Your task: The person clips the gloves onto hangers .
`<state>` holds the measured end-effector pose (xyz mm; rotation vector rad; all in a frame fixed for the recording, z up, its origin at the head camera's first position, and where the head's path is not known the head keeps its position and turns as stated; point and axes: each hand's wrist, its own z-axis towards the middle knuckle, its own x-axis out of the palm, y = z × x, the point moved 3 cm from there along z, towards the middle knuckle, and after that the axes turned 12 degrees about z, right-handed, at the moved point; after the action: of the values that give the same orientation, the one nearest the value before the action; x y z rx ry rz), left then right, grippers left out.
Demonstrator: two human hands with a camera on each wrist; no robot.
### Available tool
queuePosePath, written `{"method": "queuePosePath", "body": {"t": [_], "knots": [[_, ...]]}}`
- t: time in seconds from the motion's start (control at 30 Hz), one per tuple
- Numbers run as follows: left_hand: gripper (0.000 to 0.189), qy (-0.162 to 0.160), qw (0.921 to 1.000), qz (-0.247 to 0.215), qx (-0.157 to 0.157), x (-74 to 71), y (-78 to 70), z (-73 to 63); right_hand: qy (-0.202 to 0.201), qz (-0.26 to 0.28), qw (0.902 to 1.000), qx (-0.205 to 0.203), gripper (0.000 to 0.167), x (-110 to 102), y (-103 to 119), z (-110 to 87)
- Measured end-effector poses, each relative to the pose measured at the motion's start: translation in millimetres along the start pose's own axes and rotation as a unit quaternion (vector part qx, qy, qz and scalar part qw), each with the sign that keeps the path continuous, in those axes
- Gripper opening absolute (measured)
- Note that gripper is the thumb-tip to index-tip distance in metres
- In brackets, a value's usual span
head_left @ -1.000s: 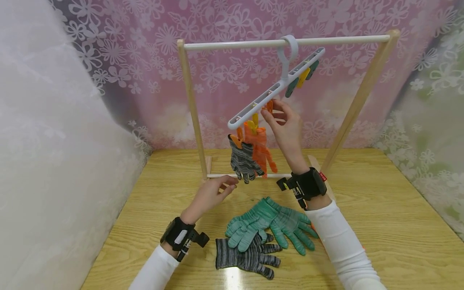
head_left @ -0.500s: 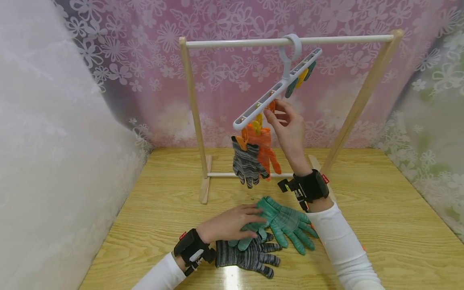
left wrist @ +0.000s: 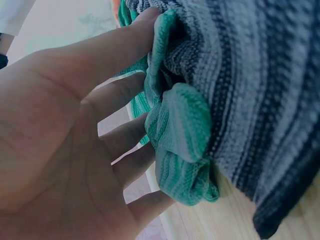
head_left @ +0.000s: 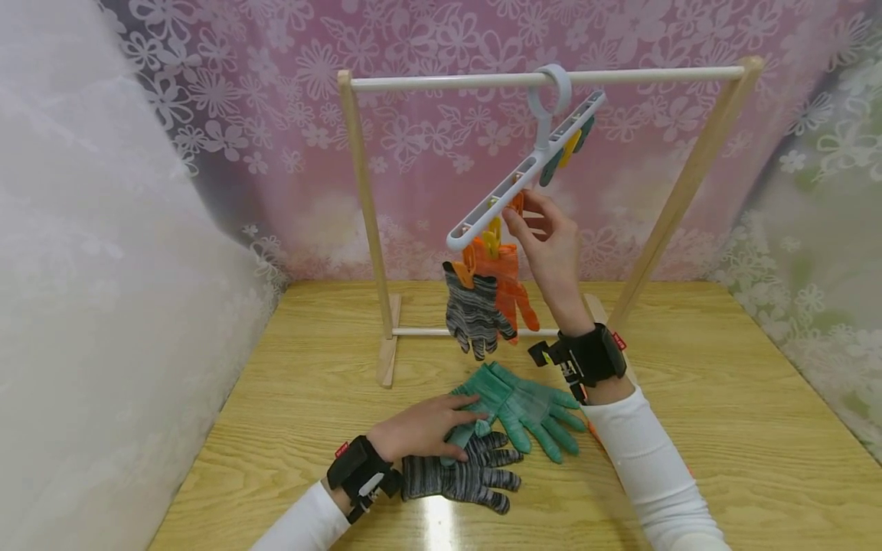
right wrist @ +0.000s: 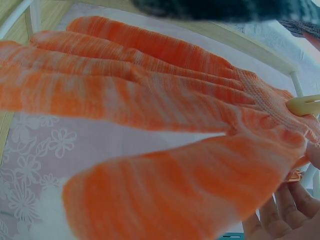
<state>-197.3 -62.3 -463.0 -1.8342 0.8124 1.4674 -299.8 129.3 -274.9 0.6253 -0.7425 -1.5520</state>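
My left hand (head_left: 423, 425) lies over one of two green gloves (head_left: 537, 409), fingers spread and nearly straight. In the left wrist view its fingertips touch the bunched green glove fingers (left wrist: 182, 122); part of that glove is hidden. Beneath is a grey striped glove (head_left: 475, 478). My right hand (head_left: 554, 249) pinches an orange clothespin (head_left: 516, 202) under the near arm of a hanger (head_left: 492, 200). Beside it, a yellow clothespin (head_left: 491, 239) holds an orange glove (head_left: 514, 287), and another orange clothespin (head_left: 465, 268) holds a grey striped glove (head_left: 472, 310).
The hanger hooks over the white bar (head_left: 441, 81) of a wooden rack (head_left: 364, 191). Green and yellow clothespins (head_left: 569, 148) hang from its far arm. Something orange (head_left: 594, 435) shows beside my right sleeve. Patterned curtains surround the wooden table (head_left: 296, 367).
My left hand has moved from below the hanging gloves down onto the green ones. The gloves on the table have shifted slightly left and away. My right hand keeps its pinch as the hanger turns a little.
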Motion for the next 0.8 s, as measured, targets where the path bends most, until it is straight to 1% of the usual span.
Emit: {"method": "queuePosePath", "body": {"t": [0.17, 0.23, 0.43, 0.53, 0.73, 0.8], "knots": [[0.069, -0.010, 0.9998, -0.007, -0.016, -0.8, 6.8, -3.6, 0.003, 0.009, 1.0000, 0.000, 0.040, -0.4, 1.5, -0.4], [0.070, -0.011, 0.9994, -0.012, -0.029, -0.7, 9.9, -6.1, 0.005, 0.016, 0.9999, 0.002, 0.039, -0.9, 2.0, -0.7], [0.067, -0.034, 0.9974, -0.010, -0.063, -0.2, 18.3, -16.0, 0.010, 0.034, 0.9994, 0.001, 0.038, -2.4, 1.3, -1.7], [0.067, -0.041, 0.9959, -0.021, -0.078, -2.0, 21.6, -21.1, 0.008, 0.036, 0.9993, -0.001, 0.037, -2.3, 1.3, -1.7], [0.068, -0.036, 0.9926, -0.031, -0.112, -4.3, 26.7, -28.3, 0.002, 0.032, 0.9995, 0.003, 0.036, -2.7, 1.5, -2.3], [0.068, -0.036, 0.9920, -0.029, -0.117, -4.0, 27.7, -29.7, 0.003, 0.029, 0.9996, 0.004, 0.037, -2.8, 1.3, -2.3]]}}
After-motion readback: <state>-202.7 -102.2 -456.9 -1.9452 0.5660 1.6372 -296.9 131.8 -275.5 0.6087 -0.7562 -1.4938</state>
